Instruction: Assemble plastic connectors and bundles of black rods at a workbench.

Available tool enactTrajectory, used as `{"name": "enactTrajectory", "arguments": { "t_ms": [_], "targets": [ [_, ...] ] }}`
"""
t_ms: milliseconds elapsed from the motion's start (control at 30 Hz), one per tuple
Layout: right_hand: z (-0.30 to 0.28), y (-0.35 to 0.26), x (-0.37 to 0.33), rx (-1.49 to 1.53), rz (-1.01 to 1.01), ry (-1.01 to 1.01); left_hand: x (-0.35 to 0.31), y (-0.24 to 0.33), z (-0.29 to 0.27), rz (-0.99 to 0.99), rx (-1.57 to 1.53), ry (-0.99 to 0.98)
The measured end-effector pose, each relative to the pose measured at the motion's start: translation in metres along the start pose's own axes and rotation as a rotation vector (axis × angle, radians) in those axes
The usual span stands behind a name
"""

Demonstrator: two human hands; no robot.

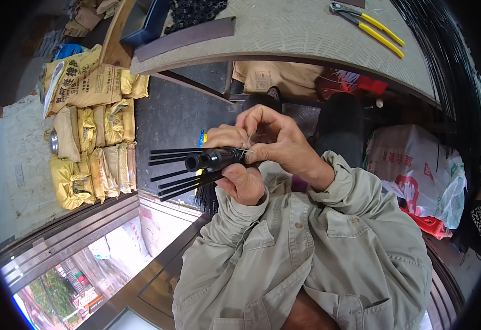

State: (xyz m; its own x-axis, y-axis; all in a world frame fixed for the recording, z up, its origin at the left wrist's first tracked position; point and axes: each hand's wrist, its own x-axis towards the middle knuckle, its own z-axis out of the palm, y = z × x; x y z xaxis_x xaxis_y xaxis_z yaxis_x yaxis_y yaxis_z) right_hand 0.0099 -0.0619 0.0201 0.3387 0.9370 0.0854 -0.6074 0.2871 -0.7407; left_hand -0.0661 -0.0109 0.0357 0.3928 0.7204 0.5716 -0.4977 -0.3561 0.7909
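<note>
Both hands are wrapped tight round a black tube bundle (214,159), w/ thin black rods (170,165) poking out to the left like a fan. The left hand (239,179) is under the bundle, fingers curled up round it. The right hand (276,140) is on top, fingers bent down, thumb & fingertips pinching at a thin pale thread right by the bundle's end. The bundle sits in the middle, close to the person's chest. Both arms bend in, in a pale green jacket (306,247).

Left side: a pile of yellow sacks (95,143), brown paper bag on top. Right: a white plastic bag (416,170) w/ red marks. Up top: a grey table (295,27) w/ yellow-handled pliers (369,25).
</note>
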Motion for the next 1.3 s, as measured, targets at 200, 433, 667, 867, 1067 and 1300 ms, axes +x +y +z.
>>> {"name": "enactTrajectory", "arguments": {
  "t_ms": [200, 433, 667, 867, 1067, 1300],
  "targets": [
    [-0.006, 0.002, 0.004, 0.109, 0.091, -0.063, -0.002, -0.005, -0.004, -0.033, 0.037, -0.05],
    [-0.017, 0.018, 0.001, 0.284, -0.023, -0.061, 0.003, 0.008, -0.018, -0.112, 0.313, -0.337],
    [-0.024, -0.058, -0.032, -0.691, -0.438, 0.152, 0.003, 0.008, -0.002, -0.022, 0.399, -0.408],
    [-0.006, -0.076, -0.037, -1.224, -0.643, 0.13, 0.002, -0.003, 0.005, 0.107, 0.384, -0.421],
    [-0.026, -0.097, -0.026, -1.197, -0.565, -0.174, 0.012, -0.003, 0.002, -0.059, 0.278, -0.45],
    [-0.176, -0.182, -0.002, -2.289, -0.465, 0.6, 0.027, 0.006, -0.003, -0.255, 0.117, -0.712]
  ]
}}
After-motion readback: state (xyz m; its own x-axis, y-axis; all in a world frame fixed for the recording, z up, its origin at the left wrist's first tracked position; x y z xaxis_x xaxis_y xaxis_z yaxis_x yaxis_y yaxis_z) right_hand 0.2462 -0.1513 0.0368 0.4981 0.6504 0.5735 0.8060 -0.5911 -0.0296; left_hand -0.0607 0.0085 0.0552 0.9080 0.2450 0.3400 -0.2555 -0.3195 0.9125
